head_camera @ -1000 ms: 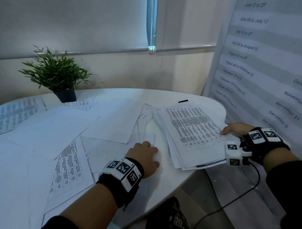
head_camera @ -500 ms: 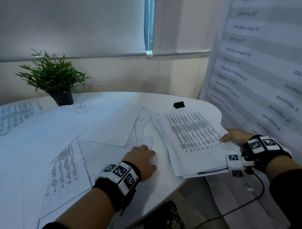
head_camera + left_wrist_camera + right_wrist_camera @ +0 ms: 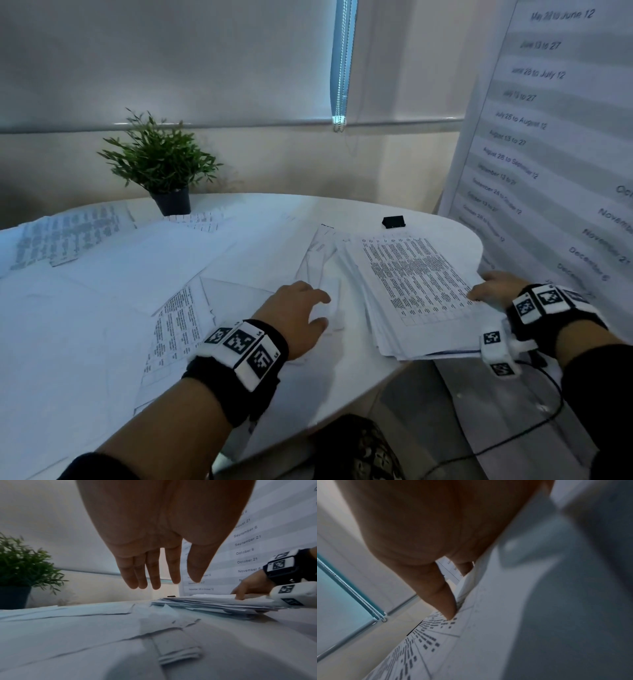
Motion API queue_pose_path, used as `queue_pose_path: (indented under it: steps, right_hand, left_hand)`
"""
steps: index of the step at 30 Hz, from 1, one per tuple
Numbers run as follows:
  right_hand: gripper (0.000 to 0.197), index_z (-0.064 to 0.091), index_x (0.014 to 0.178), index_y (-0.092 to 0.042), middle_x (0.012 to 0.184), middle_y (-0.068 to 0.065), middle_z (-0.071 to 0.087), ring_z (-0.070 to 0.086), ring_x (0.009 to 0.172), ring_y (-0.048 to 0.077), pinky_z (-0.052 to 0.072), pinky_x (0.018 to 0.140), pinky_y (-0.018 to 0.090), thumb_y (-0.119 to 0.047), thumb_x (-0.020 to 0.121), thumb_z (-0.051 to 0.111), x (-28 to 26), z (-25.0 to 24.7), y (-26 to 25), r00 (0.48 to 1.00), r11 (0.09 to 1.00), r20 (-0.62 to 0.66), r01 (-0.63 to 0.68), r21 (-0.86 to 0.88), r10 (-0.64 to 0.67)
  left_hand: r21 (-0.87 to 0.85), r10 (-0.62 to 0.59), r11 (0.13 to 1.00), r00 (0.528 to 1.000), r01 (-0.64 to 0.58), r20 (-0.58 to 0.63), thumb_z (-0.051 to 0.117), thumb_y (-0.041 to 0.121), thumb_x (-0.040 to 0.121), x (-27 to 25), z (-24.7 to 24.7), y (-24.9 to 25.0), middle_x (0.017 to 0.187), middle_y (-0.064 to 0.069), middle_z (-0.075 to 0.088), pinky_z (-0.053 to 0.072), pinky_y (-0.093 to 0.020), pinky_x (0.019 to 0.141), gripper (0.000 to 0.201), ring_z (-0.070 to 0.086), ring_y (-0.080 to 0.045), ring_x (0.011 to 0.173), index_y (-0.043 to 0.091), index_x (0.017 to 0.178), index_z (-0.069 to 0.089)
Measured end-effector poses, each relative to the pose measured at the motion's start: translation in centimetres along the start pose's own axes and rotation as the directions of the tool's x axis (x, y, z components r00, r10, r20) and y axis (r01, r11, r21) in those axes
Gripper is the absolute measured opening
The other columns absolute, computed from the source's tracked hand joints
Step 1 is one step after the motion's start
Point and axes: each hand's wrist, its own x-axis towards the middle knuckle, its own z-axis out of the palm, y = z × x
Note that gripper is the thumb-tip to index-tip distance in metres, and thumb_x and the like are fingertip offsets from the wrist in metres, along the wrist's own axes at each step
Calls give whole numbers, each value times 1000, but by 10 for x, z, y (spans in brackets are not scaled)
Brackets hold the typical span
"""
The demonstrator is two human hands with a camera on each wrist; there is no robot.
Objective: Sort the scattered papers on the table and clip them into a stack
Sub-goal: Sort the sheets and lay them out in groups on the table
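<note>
A thick stack of printed papers (image 3: pixel 411 291) lies at the table's right end, overhanging the near edge. My right hand (image 3: pixel 488 289) pinches the stack's right edge, thumb (image 3: pixel 447 607) on the top printed sheet; the other fingers are hidden behind the edge. My left hand (image 3: pixel 315 308) hovers just left of the stack over loose sheets (image 3: pixel 239 294). In the left wrist view its fingers (image 3: pixel 154 574) are straight, off the paper and holding nothing. A black binder clip (image 3: pixel 394 222) sits on the table beyond the stack. More loose sheets (image 3: pixel 178 325) cover the table's left half.
A small potted plant (image 3: pixel 164 171) stands at the back left on the white round table (image 3: pixel 359 387). A large printed date poster (image 3: pixel 555 154) stands close on the right. A black cable (image 3: pixel 507 442) trails over the floor below my right wrist.
The view has tilted up, bringing the binder clip into sight. My left hand stays over the loose sheets by the stack, shifted only slightly. My right hand keeps its hold.
</note>
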Motion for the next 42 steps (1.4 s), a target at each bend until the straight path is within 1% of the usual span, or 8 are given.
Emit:
queue_pose_path:
  steps: [3,9,15,21,25,29,34,42]
  right_hand:
    - [64,53,127,0,123,14,58,56,111,30,40,96,32,-26,73,74,-11,-2,-3,999,999,-52,18,31,-16]
    - [55,43,136,-5,144,14,43,43,129,29,32,104,34,-29,90,60,-41,-14,-28,991,992,-118,46,-116,-60]
    - [41,50,129,-19,133,11,53,50,119,28,37,98,32,-29,90,56,-93,-3,-86,936,926,-195,225,-302,-292]
    - [40,47,131,-23,131,5,53,49,118,22,37,93,26,-34,93,51,-144,78,-160,851,762,158,520,-387,-500]
    - [55,34,142,-24,147,7,37,38,132,24,32,106,32,-40,92,50,-156,147,-205,787,636,392,616,-465,-476]
    - [64,13,150,-27,156,8,17,22,142,24,21,112,30,-38,96,45,-168,185,-221,737,541,532,671,-507,-416]
    - [65,16,149,-32,158,4,10,15,144,23,16,114,30,-41,93,47,-165,194,-208,743,521,562,663,-538,-364]
    - [64,26,145,-36,148,3,26,31,134,28,32,109,37,-42,88,54,-163,193,-209,727,494,560,683,-537,-397]
  left_hand:
    - [19,-41,999,999,41,-15,49,35,96,-10,-9,-13,143,2,42,32,-30,110,41,39,-17,131,28,137,45]
    - [44,-108,993,994,108,-7,47,37,97,-34,-17,-33,142,3,43,30,-27,109,40,39,-15,131,30,137,44]
    - [106,-196,975,981,195,2,47,38,95,-68,-26,-71,130,3,50,34,-27,101,34,44,-18,127,29,128,50]
    - [132,-285,950,958,283,-5,48,35,96,-95,-40,-91,134,1,51,35,-26,103,38,46,-18,126,27,133,49]
    - [77,-309,946,947,315,-84,50,35,95,-107,-58,-112,126,3,56,40,-26,97,34,53,-15,114,28,128,53]
    - [210,-395,891,915,403,-83,47,35,97,-97,-72,-144,135,1,48,41,-34,102,38,46,-18,125,29,134,47]
    - [351,-410,841,908,412,-84,51,33,95,-43,-83,-156,138,-6,44,45,-38,98,44,47,-26,125,23,137,44]
    - [305,-519,808,854,504,-37,52,23,86,-10,-60,-174,117,-11,58,51,-37,84,36,60,-29,103,13,121,51]
